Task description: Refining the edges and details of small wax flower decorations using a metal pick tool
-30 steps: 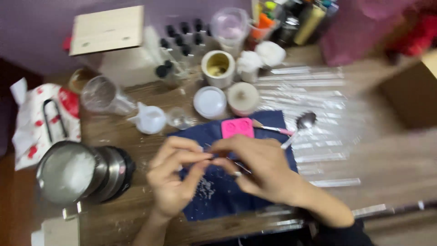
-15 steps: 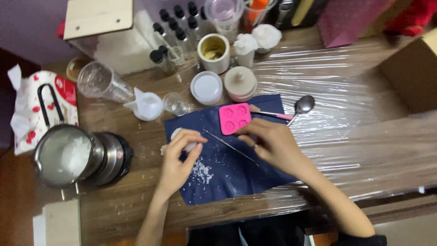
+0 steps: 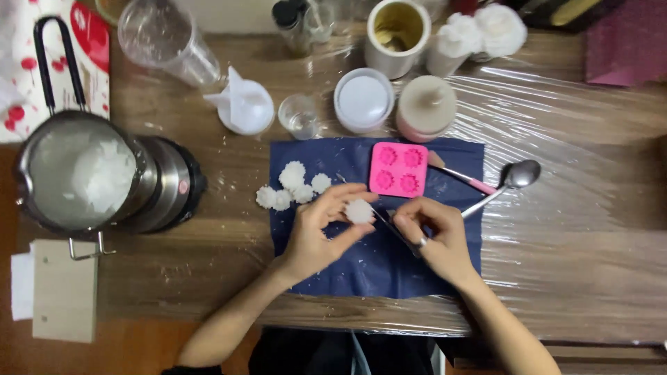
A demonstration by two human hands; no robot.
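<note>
Wax flower [image 3: 360, 210], small and white, sits pinched between the thumb and fingertips of the left hand [image 3: 321, 232], held just above the dark blue cloth [image 3: 379, 260]. The right hand [image 3: 434, 236] is closed around a thin metal tool [image 3: 386, 223] whose tip reaches the flower's edge, so trimming or cleaning looks like the step in hand. About 4 or 5 finished-looking white flowers [image 3: 292, 187] lie clustered at the cloth's left edge, touching one another. The pink mould [image 3: 398, 169] with 4 cavities lies beside them on the cloth; its cavities show no white, so I judge it emptied. White flakes remain in the steel pot [image 3: 83, 173] at left, so more casting seems possible.
</note>
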